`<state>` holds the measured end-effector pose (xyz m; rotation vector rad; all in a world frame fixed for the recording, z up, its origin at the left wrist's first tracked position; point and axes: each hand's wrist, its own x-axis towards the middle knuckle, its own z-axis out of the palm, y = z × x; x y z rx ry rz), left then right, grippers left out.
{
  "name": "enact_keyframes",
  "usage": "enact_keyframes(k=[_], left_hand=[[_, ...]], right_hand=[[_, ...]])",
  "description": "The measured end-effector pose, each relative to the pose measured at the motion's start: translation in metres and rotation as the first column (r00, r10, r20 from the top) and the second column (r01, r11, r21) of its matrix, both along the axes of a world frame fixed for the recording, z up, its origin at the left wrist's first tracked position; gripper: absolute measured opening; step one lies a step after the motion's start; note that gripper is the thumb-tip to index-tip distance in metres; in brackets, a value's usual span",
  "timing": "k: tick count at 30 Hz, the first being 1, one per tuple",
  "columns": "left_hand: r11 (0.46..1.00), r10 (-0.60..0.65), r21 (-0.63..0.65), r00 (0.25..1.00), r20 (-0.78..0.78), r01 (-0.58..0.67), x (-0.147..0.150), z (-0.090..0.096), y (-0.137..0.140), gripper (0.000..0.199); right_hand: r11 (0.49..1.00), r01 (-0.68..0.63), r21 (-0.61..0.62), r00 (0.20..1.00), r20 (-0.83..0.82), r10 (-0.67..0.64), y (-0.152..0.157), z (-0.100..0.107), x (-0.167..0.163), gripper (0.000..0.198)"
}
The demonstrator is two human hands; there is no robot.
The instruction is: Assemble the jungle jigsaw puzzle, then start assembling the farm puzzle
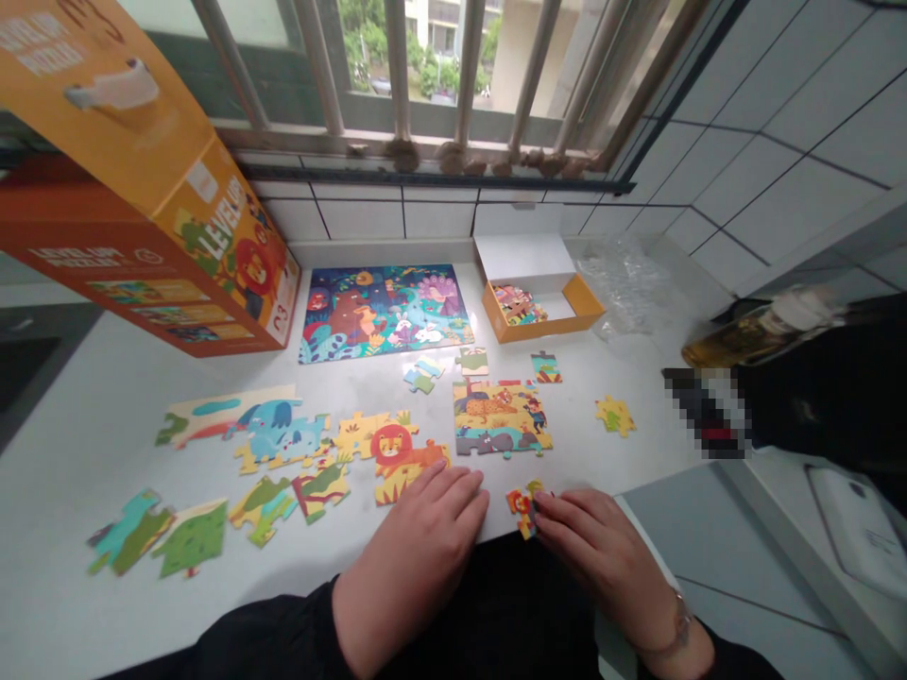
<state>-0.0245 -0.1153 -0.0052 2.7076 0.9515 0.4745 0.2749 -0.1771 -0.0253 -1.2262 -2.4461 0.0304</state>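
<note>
My left hand (418, 557) lies flat, fingers stretched out, at the lower right of the lion section (397, 451) of a jigsaw. The fingertips touch or cover its lower edge. My right hand (602, 543) has its fingers pressed together on a small puzzle piece (522, 508) in red, yellow and dark colours near the counter's front edge. Part of that piece is hidden by the fingertips. Between and beyond my hands sits a joined section with a leopard and a hippo (496, 416). To the left are joined elephant pieces (283, 434) and loose green pieces (190, 538).
A dark forest puzzle (386, 312) lies at the back beside a tall orange box (241, 255). An open yellow box (545, 323) holds more pieces. Clear plastic wrap (627, 283), a yellow piece (616, 416) and an oil bottle (744, 331) are at the right.
</note>
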Motion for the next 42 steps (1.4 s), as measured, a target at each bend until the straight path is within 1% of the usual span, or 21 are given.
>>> enact_keyframes(k=[2,5,7,10,12,15,18,22,26,29,31,33,35,36,39,40,42], left_hand=[[1.0,-0.002,0.028,1.0,0.02,0.001,-0.002,-0.002,-0.007,0.033],[0.997,0.034,0.074,0.999,0.026,-0.036,-0.014,-0.005,-0.011,0.036],[0.992,0.072,0.1,0.997,0.016,-0.074,-0.025,-0.008,-0.012,0.04],[0.985,0.118,0.132,0.993,-0.013,-0.115,-0.042,-0.014,-0.012,0.045],[0.982,0.125,0.145,0.992,-0.032,-0.119,-0.05,-0.019,-0.012,0.048],[0.979,0.123,0.166,0.991,-0.047,-0.114,-0.054,-0.023,-0.013,0.05],[0.973,0.134,0.192,0.991,-0.029,-0.126,-0.051,-0.026,-0.014,0.047],[0.968,0.138,0.207,0.99,0.024,-0.14,-0.046,-0.029,-0.015,0.042],[0.966,0.139,0.211,0.988,0.067,-0.15,-0.045,-0.028,-0.015,0.04],[0.969,0.132,0.202,0.989,0.072,-0.144,-0.046,-0.027,-0.015,0.039],[0.972,0.126,0.191,0.99,0.068,-0.137,-0.046,-0.026,-0.015,0.039],[0.971,0.134,0.189,0.989,0.065,-0.144,-0.047,-0.026,-0.016,0.039],[0.966,0.163,0.195,0.985,0.061,-0.172,-0.049,-0.026,-0.016,0.04],[0.962,0.182,0.198,0.982,0.059,-0.19,-0.049,-0.025,-0.016,0.04],[0.952,0.227,0.197,0.972,0.055,-0.234,-0.054,-0.024,-0.016,0.041],[0.952,0.234,0.192,0.971,0.056,-0.241,-0.055,-0.024,-0.016,0.04],[0.952,0.243,0.177,0.968,0.058,-0.25,-0.059,-0.025,-0.016,0.04]], right_hand=[[0.999,-0.033,-0.021,0.999,0.02,0.033,-0.004,0.003,0.005,0.041],[0.998,-0.042,-0.049,0.998,0.043,0.044,-0.007,0.008,0.018,0.054],[1.0,-0.006,-0.014,1.0,0.027,0.007,-0.005,0.01,0.03,0.057],[0.992,0.097,0.077,0.995,-0.018,-0.096,0.001,0.013,0.046,0.054],[0.987,0.129,0.096,0.991,-0.048,-0.125,0.005,0.014,0.05,0.053],[0.989,0.12,0.081,0.986,-0.124,-0.109,0.011,0.015,0.043,0.053],[0.992,0.103,0.075,0.977,-0.194,-0.086,0.013,0.011,0.031,0.052],[0.993,0.102,0.065,0.97,-0.227,-0.085,0.013,0.003,0.019,0.053],[0.991,0.117,0.063,0.962,-0.255,-0.097,0.011,0.001,0.015,0.051],[0.984,0.164,0.075,0.961,-0.236,-0.142,0.013,0.0,0.024,0.044],[0.965,0.245,0.09,0.954,-0.199,-0.224,0.018,-0.001,0.038,0.037],[0.936,0.335,0.104,0.935,-0.155,-0.318,0.024,-0.004,0.055,0.029],[0.92,0.379,0.099,0.923,-0.112,-0.368,0.03,-0.007,0.07,0.026],[0.925,0.372,0.083,0.927,-0.091,-0.364,0.034,-0.008,0.076,0.027],[0.958,0.288,0.012,0.957,-0.039,-0.287,0.042,-0.008,0.088,0.033],[0.961,0.277,-0.001,0.96,-0.033,-0.277,0.044,-0.007,0.091,0.034],[0.949,0.314,-0.001,0.949,-0.028,-0.314,0.05,-0.005,0.096,0.034]])
